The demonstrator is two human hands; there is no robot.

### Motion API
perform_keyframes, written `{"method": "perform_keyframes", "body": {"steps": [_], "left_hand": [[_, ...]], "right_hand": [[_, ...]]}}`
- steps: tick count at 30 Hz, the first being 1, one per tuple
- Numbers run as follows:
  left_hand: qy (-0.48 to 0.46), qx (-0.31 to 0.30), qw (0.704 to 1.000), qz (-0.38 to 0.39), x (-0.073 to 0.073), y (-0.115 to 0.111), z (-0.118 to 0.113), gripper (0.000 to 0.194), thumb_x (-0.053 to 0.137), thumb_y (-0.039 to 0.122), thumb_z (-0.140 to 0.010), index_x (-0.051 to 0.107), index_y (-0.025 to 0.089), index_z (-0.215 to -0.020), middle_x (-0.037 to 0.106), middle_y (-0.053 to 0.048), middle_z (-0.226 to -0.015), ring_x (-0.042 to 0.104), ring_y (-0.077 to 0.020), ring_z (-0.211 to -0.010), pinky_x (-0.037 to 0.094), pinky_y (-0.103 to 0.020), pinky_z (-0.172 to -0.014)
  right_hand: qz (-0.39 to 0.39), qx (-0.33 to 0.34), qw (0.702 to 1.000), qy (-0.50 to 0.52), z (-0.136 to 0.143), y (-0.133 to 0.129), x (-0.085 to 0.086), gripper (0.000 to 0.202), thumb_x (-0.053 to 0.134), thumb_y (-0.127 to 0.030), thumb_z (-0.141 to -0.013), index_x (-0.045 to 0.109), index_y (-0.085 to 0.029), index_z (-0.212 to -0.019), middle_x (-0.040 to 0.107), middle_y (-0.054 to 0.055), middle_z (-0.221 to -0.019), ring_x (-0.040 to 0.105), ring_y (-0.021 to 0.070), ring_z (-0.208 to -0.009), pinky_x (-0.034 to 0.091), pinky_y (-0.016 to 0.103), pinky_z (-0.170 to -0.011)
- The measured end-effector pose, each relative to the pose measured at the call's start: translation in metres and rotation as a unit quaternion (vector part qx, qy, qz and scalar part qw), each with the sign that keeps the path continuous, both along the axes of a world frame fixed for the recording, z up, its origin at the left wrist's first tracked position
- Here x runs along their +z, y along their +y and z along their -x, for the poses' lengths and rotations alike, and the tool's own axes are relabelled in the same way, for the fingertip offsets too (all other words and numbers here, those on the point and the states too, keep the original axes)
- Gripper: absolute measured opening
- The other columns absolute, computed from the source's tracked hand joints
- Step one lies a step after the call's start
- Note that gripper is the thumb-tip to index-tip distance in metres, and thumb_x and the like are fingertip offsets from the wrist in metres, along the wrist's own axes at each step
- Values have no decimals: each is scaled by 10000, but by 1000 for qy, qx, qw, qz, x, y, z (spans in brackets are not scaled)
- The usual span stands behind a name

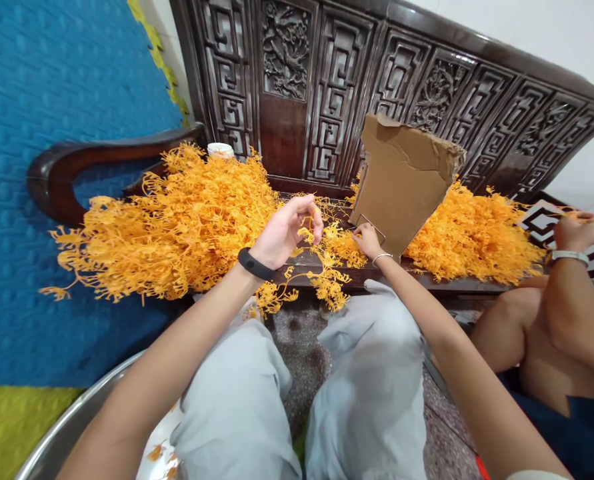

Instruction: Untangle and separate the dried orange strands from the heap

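Note:
My left hand [293, 230], with a black band at the wrist, is raised over the bench with its fingers curled round an orange plastic sprig [329, 283]. Frilly ends of that sprig dangle below the palm over the seat's edge. My right hand [369, 240] is low by the seat, fingertips pressed together at a small heap of orange sprigs [344, 243]; what they grip is hidden. A thin rectangular outline shows beside its fingers, too unclear to name. Behind it, a piece of brown cardboard [404, 180] stands upright. To the left lies a large pile of orange sprigs [191, 227].
Another orange pile [477, 233] lies right of the cardboard. The dark carved bench back [287, 133] rises behind. A white cup [221, 150] stands at the left pile. A metal basin [91, 407] sits lower left. At right, another person's hand [577, 232] holds something orange.

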State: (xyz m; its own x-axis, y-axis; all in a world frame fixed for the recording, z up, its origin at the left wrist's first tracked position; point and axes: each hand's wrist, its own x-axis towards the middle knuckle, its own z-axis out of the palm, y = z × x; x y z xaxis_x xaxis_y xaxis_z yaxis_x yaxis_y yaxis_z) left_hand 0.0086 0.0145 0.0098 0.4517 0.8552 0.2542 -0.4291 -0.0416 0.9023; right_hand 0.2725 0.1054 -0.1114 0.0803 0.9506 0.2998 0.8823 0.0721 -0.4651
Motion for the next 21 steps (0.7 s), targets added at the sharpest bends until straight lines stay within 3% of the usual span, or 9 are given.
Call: {"method": "perform_keyframes", "body": {"steps": [4, 7, 9, 11, 14, 21], "left_hand": [[-9, 2, 1000, 7, -2, 4, 1, 306, 493, 373, -790, 534, 161, -573, 508, 14, -552, 519, -88, -499, 435, -231, -536], [-22, 19, 1000, 6, -1, 5, 1, 314, 485, 363, -797, 522, 162, -559, 501, 15, -543, 523, -92, -509, 444, -233, -562], [-24, 36, 999, 3, -1, 4, 0, 312, 478, 356, -801, 521, 162, -560, 505, 14, -541, 525, -94, -514, 445, -230, -569], [-13, 50, 999, 1, 0, 3, -1, 302, 476, 345, -803, 526, 159, -570, 522, 10, -552, 526, -92, -520, 440, -221, -567], [7, 61, 998, 1, -1, 3, -2, 295, 474, 337, -807, 535, 155, -582, 543, 3, -563, 529, -89, -530, 436, -209, -576], [15, 86, 996, 3, -7, 8, 6, 314, 446, 332, -822, 550, 158, -582, 556, 3, -558, 540, -90, -549, 443, -208, -604]], "right_hand": [[-51, 26, 996, 72, 21, -10, 26, 147, 481, -228, -838, 576, -119, -818, 586, 107, -966, 543, 171, -916, 421, 315, -872], [-67, 94, 984, 139, 47, -26, 51, 324, 355, -363, -909, 587, -154, -821, 631, 42, -855, 587, 121, -808, 460, 256, -792], [-90, 188, 935, 286, 65, -39, 68, 391, 380, -456, -889, 599, -159, -760, 632, 36, -784, 591, 122, -738, 472, 263, -747], [-96, 229, 901, 356, 80, -53, 82, 455, 387, -527, -866, 603, -166, -691, 613, 26, -704, 575, 111, -671, 472, 259, -710], [-106, 272, 880, 375, 94, -68, 96, 477, 398, -553, -853, 591, -170, -643, 588, 18, -680, 553, 102, -672, 455, 256, -715], [-55, 323, 884, 334, 107, -77, 103, 303, 620, -439, -755, 555, -156, -666, 542, -19, -639, 486, 81, -607, 410, 238, -624]]}}
